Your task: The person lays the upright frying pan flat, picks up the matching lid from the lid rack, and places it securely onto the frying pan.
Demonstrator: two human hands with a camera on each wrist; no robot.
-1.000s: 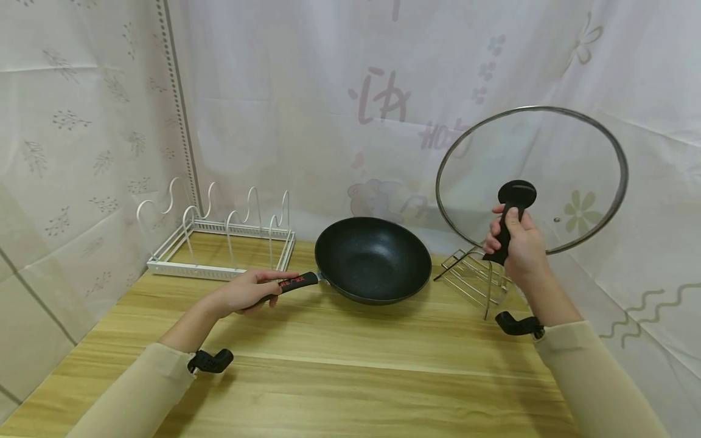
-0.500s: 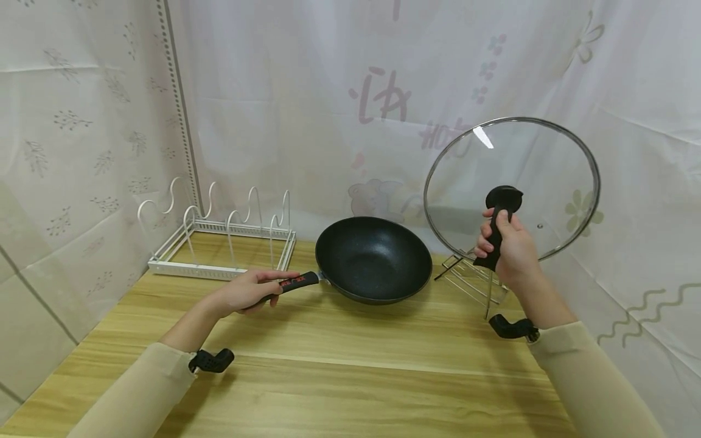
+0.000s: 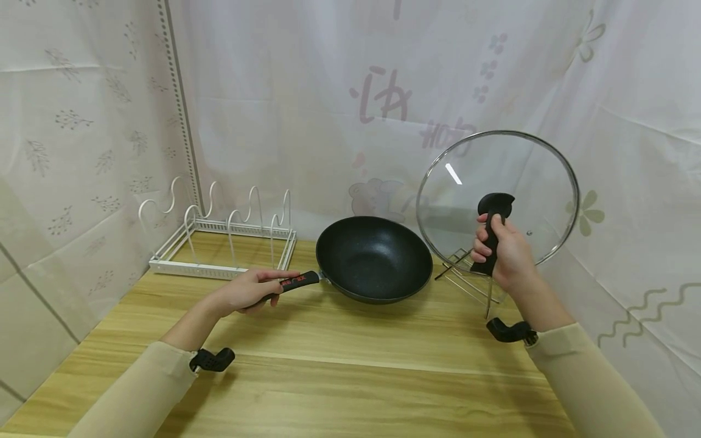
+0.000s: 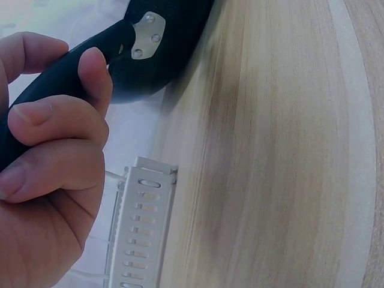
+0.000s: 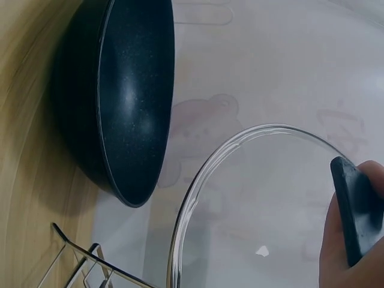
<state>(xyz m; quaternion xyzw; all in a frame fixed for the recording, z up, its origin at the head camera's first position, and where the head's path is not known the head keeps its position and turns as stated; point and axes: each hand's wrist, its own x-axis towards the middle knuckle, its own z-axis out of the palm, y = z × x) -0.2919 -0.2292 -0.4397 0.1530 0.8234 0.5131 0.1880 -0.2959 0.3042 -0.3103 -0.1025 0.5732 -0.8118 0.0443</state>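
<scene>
A black wok [image 3: 375, 258] stands on the wooden table, its handle [image 3: 300, 280] pointing left toward me. My left hand [image 3: 247, 292] grips that handle; the left wrist view shows the fingers [image 4: 57, 120] curled round it. At the right, my right hand [image 3: 509, 249] holds a glass lid [image 3: 454, 213] by its black handle [image 3: 495, 228]. The lid is tilted nearly upright, with a metal rim, above and in front of a small wire rack [image 3: 465, 283]. In the right wrist view the lid's rim [image 5: 195, 192] is apart from the wok [image 5: 135, 108].
A white rack [image 3: 191, 267] with several curved dividers stands at the back left of the table [image 3: 339, 377]. A printed curtain [image 3: 306, 121] hangs behind, and another covers the left side. The wire rack [image 5: 90, 258] is close to the wok's right.
My right hand has moved the lid left and down, toward the wire rack. My left hand and the wok have stayed where they were.
</scene>
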